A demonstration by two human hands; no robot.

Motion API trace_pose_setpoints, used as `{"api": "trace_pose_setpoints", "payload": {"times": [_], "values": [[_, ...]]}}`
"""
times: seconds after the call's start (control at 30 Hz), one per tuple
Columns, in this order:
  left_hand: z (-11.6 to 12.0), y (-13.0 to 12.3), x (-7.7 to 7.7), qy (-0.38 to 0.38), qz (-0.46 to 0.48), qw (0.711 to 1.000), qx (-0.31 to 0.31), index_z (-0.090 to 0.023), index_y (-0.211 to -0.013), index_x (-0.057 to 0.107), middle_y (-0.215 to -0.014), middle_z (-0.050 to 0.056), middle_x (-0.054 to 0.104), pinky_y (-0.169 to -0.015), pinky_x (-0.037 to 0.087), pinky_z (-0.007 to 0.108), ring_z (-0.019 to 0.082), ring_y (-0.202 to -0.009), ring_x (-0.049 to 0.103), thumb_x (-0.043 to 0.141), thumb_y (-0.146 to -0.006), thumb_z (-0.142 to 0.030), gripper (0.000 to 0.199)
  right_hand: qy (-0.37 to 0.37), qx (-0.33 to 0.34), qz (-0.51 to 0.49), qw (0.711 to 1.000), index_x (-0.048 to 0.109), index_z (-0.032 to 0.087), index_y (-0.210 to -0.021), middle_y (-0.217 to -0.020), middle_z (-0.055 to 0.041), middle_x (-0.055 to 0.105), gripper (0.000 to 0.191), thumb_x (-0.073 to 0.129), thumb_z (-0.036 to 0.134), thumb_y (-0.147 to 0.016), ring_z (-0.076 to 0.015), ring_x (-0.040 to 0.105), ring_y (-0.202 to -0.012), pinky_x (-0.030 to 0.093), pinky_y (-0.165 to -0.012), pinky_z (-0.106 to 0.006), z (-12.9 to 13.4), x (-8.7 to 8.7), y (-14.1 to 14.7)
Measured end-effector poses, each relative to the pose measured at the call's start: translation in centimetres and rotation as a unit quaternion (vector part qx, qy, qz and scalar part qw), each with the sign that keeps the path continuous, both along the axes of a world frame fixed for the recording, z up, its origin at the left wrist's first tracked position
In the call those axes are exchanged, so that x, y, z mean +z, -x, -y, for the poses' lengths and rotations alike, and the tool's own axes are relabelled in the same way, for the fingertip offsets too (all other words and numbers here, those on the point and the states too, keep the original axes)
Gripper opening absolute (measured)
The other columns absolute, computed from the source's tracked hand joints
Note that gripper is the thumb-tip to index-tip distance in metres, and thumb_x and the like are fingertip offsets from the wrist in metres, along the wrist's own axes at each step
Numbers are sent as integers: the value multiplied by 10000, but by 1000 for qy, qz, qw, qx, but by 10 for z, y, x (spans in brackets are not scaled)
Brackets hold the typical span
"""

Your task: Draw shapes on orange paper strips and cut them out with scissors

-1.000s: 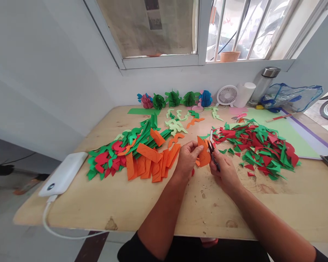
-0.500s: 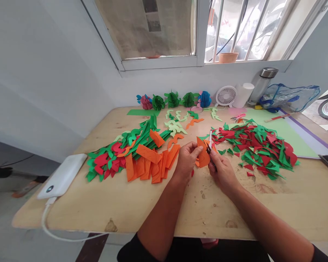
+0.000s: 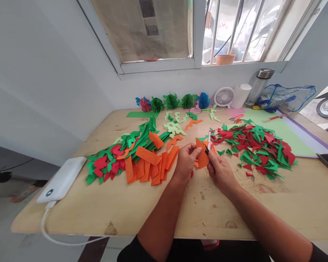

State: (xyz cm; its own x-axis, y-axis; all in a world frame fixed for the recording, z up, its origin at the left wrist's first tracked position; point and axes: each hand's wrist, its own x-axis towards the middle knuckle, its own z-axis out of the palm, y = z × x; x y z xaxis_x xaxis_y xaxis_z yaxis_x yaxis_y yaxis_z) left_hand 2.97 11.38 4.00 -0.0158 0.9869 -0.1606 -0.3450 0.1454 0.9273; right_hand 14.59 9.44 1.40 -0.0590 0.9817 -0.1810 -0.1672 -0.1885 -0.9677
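Between thumb and fingers, my left hand (image 3: 186,160) pinches a piece of orange paper (image 3: 202,160) that has drawn lines on it. My right hand (image 3: 221,170) is closed on a pair of scissors (image 3: 207,149), whose dark blades lie at the paper's upper right edge. A white pen-like stick (image 3: 209,137) shows just above the right hand; whether it is held or lies on the table I cannot tell. Left of my hands are folded orange paper strips (image 3: 149,156), some with outlines, beside a heap of green paper pieces (image 3: 146,136) and red cut shapes (image 3: 101,164).
Red and green scraps (image 3: 259,145) are heaped on the right of the wooden table (image 3: 164,211). Along the wall stand paper honeycomb figures (image 3: 171,100), a small white fan (image 3: 224,97) and a glass bottle (image 3: 259,87). A white power bank (image 3: 62,179) with a cable lies at the left edge.
The camera view has shifted slightly. My hands stay in nearly the same place, with the scissors still at the orange paper's edge.
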Motion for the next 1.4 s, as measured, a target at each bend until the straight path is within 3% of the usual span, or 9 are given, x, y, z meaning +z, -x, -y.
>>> {"api": "trace_pose_setpoints", "payload": {"times": [0.3, 1.4], "values": [[-3, 0, -8, 2, 4, 1000, -6, -167, -657, 589, -666, -7, 630, -560, 416, 205, 94, -588, 528, 699, -631, -308, 180, 2, 2, -21, 1000, 373, 215, -533, -397, 89, 300, 581, 601, 709, -737, -47, 176, -371, 96, -375, -234, -1, -4, 0], [-3, -1, -7, 1, 12, 1000, -3, -166, -645, 582, -660, -14, 614, -584, 426, 209, 94, -595, 533, 708, -621, -317, 198, 5, -6, 2, 1000, 363, 229, -539, -400, 92, 286, 571, 585, 721, -723, -53, 181, -365, 110, -358, -228, -1, -1, 1]]}}
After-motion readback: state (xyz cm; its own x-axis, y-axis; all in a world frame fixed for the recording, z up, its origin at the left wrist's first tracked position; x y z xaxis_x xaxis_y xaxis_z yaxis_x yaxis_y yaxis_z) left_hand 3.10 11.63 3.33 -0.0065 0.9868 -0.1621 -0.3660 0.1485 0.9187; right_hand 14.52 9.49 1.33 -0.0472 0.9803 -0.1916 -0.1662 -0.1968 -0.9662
